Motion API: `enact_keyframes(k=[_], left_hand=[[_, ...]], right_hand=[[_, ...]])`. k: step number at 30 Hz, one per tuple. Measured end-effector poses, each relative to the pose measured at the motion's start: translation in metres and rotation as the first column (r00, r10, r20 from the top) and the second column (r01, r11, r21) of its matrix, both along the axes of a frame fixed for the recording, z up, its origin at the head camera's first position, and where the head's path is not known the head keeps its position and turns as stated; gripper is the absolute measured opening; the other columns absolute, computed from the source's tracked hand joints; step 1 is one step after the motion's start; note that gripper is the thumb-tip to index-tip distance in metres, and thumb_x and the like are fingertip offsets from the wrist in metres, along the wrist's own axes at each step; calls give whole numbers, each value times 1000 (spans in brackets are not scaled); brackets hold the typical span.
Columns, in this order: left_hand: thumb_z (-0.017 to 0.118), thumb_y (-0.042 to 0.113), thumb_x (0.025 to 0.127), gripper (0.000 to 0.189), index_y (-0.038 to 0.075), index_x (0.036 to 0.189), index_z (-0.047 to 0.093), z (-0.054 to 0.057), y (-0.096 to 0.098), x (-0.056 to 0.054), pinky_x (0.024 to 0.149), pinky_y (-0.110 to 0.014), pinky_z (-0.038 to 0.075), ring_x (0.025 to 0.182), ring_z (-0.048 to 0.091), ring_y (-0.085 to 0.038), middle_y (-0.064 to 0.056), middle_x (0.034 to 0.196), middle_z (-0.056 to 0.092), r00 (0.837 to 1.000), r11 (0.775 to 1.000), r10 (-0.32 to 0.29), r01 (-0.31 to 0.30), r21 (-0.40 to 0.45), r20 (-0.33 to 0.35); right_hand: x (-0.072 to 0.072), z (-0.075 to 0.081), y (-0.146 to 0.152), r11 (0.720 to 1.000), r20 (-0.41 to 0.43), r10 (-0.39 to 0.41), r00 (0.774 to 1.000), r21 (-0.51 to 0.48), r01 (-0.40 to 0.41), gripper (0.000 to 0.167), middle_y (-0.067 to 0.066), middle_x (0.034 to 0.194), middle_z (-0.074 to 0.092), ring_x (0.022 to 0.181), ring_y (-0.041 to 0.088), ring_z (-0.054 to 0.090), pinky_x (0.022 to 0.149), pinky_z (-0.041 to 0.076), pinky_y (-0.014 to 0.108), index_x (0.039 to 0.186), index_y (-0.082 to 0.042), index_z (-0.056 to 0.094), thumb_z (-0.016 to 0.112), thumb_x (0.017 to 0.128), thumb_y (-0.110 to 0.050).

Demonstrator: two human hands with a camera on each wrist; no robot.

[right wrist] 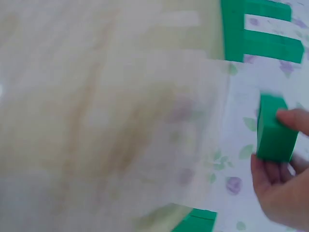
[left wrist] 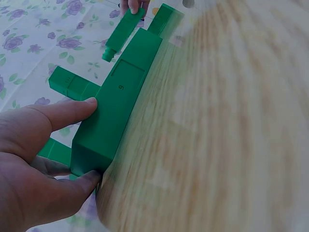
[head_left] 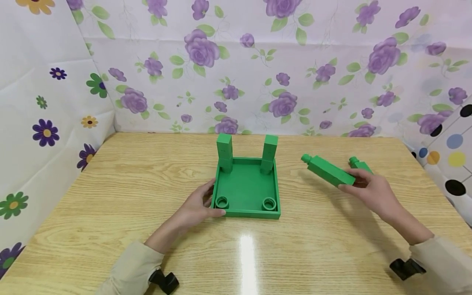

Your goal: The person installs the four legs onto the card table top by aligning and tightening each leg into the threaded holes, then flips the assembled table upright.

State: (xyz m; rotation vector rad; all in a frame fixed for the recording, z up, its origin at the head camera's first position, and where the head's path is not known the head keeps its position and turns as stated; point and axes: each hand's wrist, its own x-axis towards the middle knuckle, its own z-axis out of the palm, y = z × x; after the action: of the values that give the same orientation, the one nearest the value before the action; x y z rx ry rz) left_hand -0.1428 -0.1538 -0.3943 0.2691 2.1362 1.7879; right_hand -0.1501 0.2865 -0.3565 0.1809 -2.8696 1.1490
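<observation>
On the table, a green square tray-like base has two upright posts at its far corners. Round threaded sockets open at its two near corners. My left hand grips the base by its near left corner, thumb along the front rim and fingers at the left side. In the left wrist view the wall of the base carries a small marking. Off to the right, my right hand holds a green square leg by its plain end above the table, its threaded tip pointing left toward the base.
Another green leg with a threaded tip lies on the wooden table behind my right hand, partly hidden by it. A flowered cloth hangs along the table's far edge. More patterned cloth stands at both sides.
</observation>
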Motion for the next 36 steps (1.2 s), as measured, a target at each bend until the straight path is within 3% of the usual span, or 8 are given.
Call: enact_keyframes(k=[3, 5, 10, 15, 20, 27, 32, 36], left_hand=[[75, -6, 79, 96, 2, 154, 16, 0, 0, 0, 111, -39, 30, 139, 28, -33, -20, 150, 32, 1000, 1000, 2, -2, -7, -1], [75, -6, 79, 96, 2, 154, 16, 1, 0, 0, 112, -40, 29, 139, 28, -33, -20, 150, 32, 1000, 1000, 4, -4, -11, -1], [75, -4, 80, 95, 3, 154, 17, 0, -1, 0, 112, -40, 29, 139, 28, -33, -20, 150, 32, 1000, 1000, 3, -3, -16, -6], [75, -4, 80, 95, 2, 154, 16, 0, -1, 0, 112, -41, 29, 139, 29, -34, -21, 149, 33, 1000, 1000, -2, 2, -11, -10], [75, -4, 79, 95, 3, 154, 17, -1, -1, 0, 112, -40, 30, 138, 30, -33, -20, 148, 34, 1000, 1000, 0, 0, -14, -7], [75, -4, 80, 94, 2, 154, 17, 1, 0, -1, 112, -41, 29, 139, 28, -33, -20, 149, 33, 1000, 1000, -11, 11, -7, -14], [75, -4, 80, 95, 2, 154, 16, 1, -1, -1, 112, -41, 28, 138, 29, -33, -21, 148, 34, 1000, 1000, -9, 9, -10, -19], [75, -4, 80, 95, 1, 154, 16, 0, -1, -1, 112, -40, 29, 138, 30, -33, -21, 148, 34, 1000, 1000, -9, 9, -13, -16]], right_hand=[[0, 8, -2, 998, 27, 23, 999, -56, -21, 58, 28, 117, 59, 87, -2, 59, 65, 52, 17, 135, 4, 52, 70, 91, -27], [0, 12, -4, 997, 29, 31, 999, -74, -29, 57, 25, 119, 58, 86, -9, 56, 67, 52, 17, 135, 3, 52, 70, 91, -28], [-4, 21, -17, 984, 20, 27, 999, -176, -23, 51, 8, 108, 61, 89, -1, 60, 68, 52, 17, 131, -3, 56, 71, 90, -27], [-8, 28, -37, 936, 11, 51, 999, -350, -44, 41, -3, 104, 61, 94, 6, 62, 74, 54, 19, 126, -9, 61, 72, 89, -22], [-12, 33, -58, 876, 16, 109, 994, -474, -88, 43, -2, 107, 64, 96, 10, 63, 78, 54, 20, 130, -10, 61, 72, 90, -19], [-15, 44, -82, 825, -7, 129, 992, -554, -111, 40, -4, 111, 61, 103, 15, 57, 82, 51, 21, 127, -13, 62, 72, 89, -17], [-20, 51, -102, 737, -38, 166, 985, -659, -150, 35, 0, 110, 63, 102, 18, 58, 84, 52, 24, 123, -13, 63, 72, 88, -10], [-23, 53, -122, 737, -64, 173, 983, -654, -172, 36, -2, 108, 64, 98, 16, 59, 82, 53, 24, 124, -7, 62, 71, 89, -8]])
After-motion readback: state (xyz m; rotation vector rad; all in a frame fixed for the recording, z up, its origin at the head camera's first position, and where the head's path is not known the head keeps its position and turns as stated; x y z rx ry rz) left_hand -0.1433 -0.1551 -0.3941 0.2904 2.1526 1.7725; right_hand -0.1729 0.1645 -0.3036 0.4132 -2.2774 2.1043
